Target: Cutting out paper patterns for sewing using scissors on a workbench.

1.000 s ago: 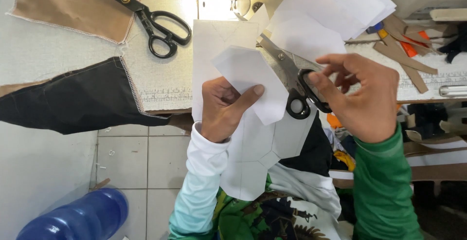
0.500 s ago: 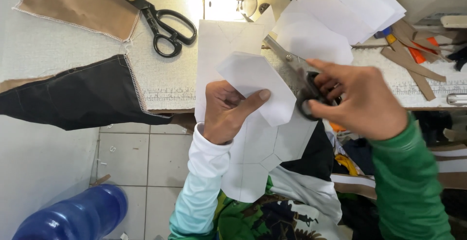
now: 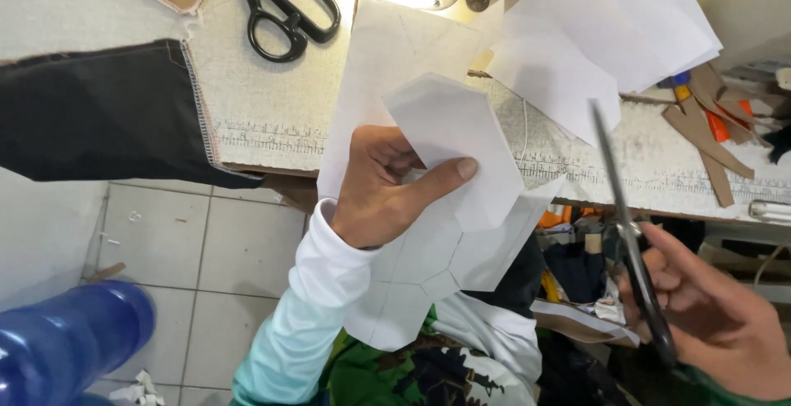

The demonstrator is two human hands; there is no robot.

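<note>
A pale, fabric-covered desk (image 3: 264,118) with a printed ruler strip along its near edge stands over a tiled floor (image 3: 206,249); a piece of black cloth (image 3: 99,118) hangs over its left side, and a spare pair of black-handled scissors (image 3: 284,7) lies near the top. Loose white sheets (image 3: 610,27) and brown card strips (image 3: 709,126) lie to the right, and a blue plastic bottle (image 3: 66,344) shows at the lower left.

The left hand (image 3: 387,192) is closed on a white paper pattern (image 3: 445,200) marked with pencilled hexagon lines, thumb pressed across the front of a folded-up flap, holding it in the air just off the desk edge. The right hand (image 3: 717,324) grips the handles of a second pair of scissors (image 3: 630,233), blades closed as far as can be judged, pointing up and away. These scissors sit well apart from the paper, to its right.

To cut cleanly, the paper would best be held taut near the line, and the blades brought square to the pencilled edge.
</note>
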